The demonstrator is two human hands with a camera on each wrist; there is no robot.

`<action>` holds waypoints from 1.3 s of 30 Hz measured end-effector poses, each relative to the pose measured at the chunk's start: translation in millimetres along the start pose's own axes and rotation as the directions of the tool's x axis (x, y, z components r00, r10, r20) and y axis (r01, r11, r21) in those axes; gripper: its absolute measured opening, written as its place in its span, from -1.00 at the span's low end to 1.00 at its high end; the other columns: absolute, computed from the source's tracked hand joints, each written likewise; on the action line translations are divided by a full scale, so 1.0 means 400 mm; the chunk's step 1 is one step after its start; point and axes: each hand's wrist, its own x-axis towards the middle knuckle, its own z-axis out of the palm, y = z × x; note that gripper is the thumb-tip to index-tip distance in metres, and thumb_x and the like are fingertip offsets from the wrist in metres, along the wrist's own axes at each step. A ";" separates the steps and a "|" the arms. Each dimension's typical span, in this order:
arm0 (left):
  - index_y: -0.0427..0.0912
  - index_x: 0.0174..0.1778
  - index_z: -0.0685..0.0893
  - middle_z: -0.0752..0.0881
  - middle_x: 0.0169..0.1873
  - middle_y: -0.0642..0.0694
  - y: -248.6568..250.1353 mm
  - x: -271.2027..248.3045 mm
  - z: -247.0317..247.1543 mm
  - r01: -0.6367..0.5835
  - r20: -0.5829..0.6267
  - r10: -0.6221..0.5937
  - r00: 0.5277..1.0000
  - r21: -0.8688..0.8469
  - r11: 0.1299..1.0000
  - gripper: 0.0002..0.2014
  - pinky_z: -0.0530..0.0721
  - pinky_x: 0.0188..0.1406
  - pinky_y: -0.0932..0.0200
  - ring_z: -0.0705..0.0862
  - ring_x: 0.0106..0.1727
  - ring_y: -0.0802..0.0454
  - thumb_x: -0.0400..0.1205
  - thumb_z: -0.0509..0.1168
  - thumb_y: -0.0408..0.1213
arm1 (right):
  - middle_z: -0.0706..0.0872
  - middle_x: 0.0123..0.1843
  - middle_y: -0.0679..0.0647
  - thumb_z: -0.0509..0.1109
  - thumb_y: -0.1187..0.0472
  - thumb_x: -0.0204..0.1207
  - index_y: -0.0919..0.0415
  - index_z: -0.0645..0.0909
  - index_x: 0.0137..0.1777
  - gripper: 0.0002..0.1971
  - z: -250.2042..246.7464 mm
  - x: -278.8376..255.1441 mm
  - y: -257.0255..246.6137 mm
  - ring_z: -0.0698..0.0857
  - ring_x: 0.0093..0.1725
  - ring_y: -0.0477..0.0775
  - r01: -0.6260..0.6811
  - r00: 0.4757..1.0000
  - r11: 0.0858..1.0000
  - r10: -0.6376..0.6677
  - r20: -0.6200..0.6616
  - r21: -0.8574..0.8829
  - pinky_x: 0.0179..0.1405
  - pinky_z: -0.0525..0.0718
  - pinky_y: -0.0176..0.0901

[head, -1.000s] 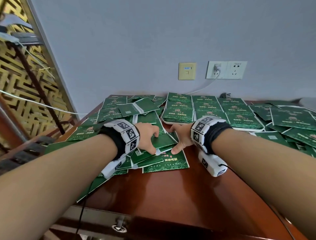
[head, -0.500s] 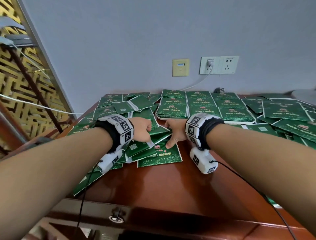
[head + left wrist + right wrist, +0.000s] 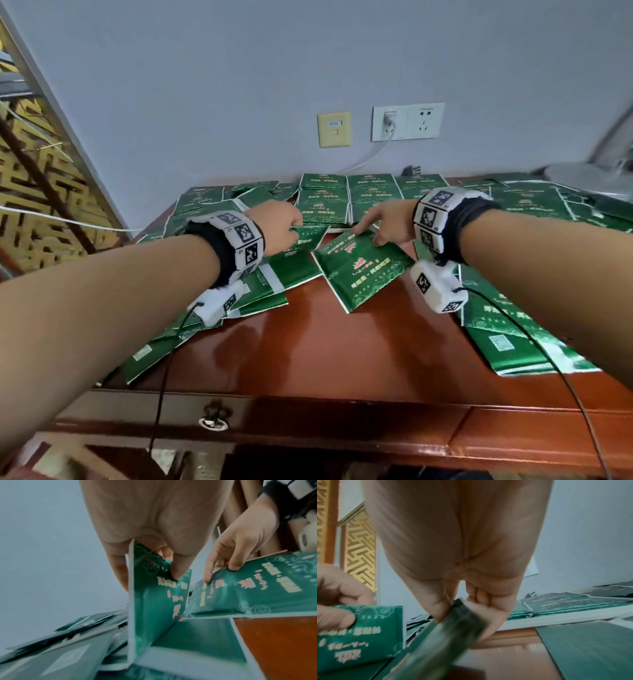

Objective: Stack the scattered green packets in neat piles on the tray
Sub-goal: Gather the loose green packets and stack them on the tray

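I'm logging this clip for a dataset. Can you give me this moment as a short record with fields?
left hand: pinches a green packet, lifted
right hand: pinches another packet, tilted above the table
neat piles: in rows on the white tray, beyond both hands
loose packets: scattered left and right
surface: red-brown wooden table
wall: socket with a white plug

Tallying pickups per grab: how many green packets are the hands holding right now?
2. The left packet hangs from the left hand, the right packet from the right hand; a second one stuck behind either may be hidden.
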 end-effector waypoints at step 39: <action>0.22 0.36 0.55 0.40 0.31 0.00 0.073 0.039 0.067 -0.301 0.322 0.277 0.905 0.024 0.953 -0.58 0.45 0.33 -0.10 0.35 0.33 -0.02 0.62 0.36 -0.25 | 0.74 -0.08 0.12 0.39 -0.41 0.33 0.26 0.58 -0.04 -0.34 0.086 0.019 -0.003 0.69 -0.11 0.13 -0.139 0.986 0.919 0.163 0.035 -0.369 -0.02 0.67 -0.07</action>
